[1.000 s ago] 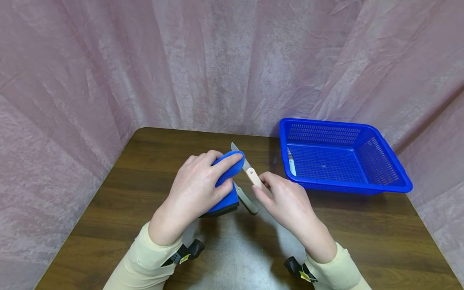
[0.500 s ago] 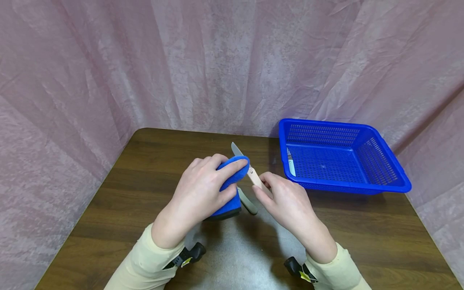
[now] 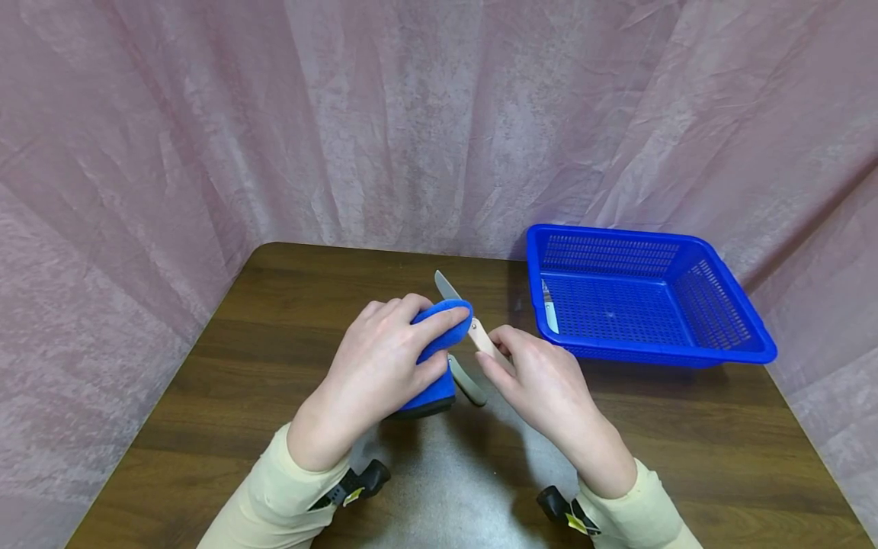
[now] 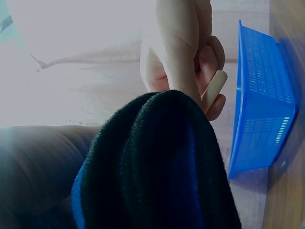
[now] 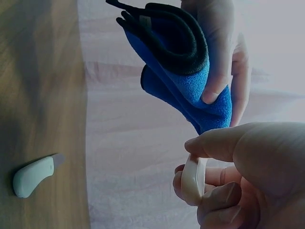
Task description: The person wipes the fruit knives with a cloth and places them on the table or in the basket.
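Observation:
My left hand (image 3: pixel 373 358) grips a folded blue cloth (image 3: pixel 434 390) with dark edging, wrapped over the blade of a knife. The blade tip (image 3: pixel 446 284) sticks out beyond the cloth. My right hand (image 3: pixel 545 374) pinches that knife by its pale pinkish handle (image 3: pixel 482 339); in the right wrist view the handle (image 5: pixel 191 183) lies between thumb and fingers, and the cloth (image 5: pixel 190 88) comes right up to the thumb. On the table below lies a second knife with a grey-green handle (image 3: pixel 468 383), its blade hidden by the cloth in the head view.
A blue plastic basket (image 3: pixel 652 352) stands at the back right of the wooden table (image 3: pixel 226 366). Inside it, against the left wall, lies a knife with a pale handle (image 3: pixel 551 314). Pinkish curtains (image 3: pixel 439 137) hang behind the table and at both sides.
My left hand has slid the cloth along the blade toward the handle, right and nearer to me, then stayed almost still. The right hand keeps its pinch on the knife with hardly any movement.

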A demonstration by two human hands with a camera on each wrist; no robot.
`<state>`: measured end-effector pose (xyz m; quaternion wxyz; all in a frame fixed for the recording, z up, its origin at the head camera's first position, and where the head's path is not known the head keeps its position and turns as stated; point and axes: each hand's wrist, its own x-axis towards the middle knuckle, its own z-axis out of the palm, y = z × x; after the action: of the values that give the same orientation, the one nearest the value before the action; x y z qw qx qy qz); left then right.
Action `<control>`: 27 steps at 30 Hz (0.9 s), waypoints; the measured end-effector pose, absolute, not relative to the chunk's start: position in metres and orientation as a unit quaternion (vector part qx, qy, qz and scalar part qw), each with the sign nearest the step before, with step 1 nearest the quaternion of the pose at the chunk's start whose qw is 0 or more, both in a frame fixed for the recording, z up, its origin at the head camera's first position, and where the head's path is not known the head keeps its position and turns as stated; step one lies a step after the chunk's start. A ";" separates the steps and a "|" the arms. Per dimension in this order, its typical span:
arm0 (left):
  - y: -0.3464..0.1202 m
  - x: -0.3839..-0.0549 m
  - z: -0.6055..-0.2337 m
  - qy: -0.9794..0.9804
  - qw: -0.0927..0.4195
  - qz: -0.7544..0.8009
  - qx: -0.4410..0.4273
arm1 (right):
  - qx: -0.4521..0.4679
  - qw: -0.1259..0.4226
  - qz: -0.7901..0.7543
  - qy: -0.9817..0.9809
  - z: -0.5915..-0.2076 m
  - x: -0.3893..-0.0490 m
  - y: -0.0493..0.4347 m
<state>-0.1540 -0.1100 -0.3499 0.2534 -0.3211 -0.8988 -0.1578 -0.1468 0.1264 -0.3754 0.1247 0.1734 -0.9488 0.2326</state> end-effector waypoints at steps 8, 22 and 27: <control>-0.111 -0.156 -0.350 -0.902 0.248 -0.154 -0.319 | 0.179 0.126 0.233 -0.947 -0.374 -0.147 0.127; -0.115 -0.160 -0.349 -0.909 0.242 -0.158 -0.301 | 0.185 0.133 0.232 -0.946 -0.375 -0.146 0.127; -0.116 -0.161 -0.348 -0.909 0.245 -0.157 -0.298 | 0.188 0.136 0.230 -0.945 -0.375 -0.146 0.128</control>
<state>-0.1613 -0.1164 -0.3485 0.2445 -0.2982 -0.9092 -0.1568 -0.1458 0.1279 -0.3752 0.1355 0.1875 -0.9453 0.2298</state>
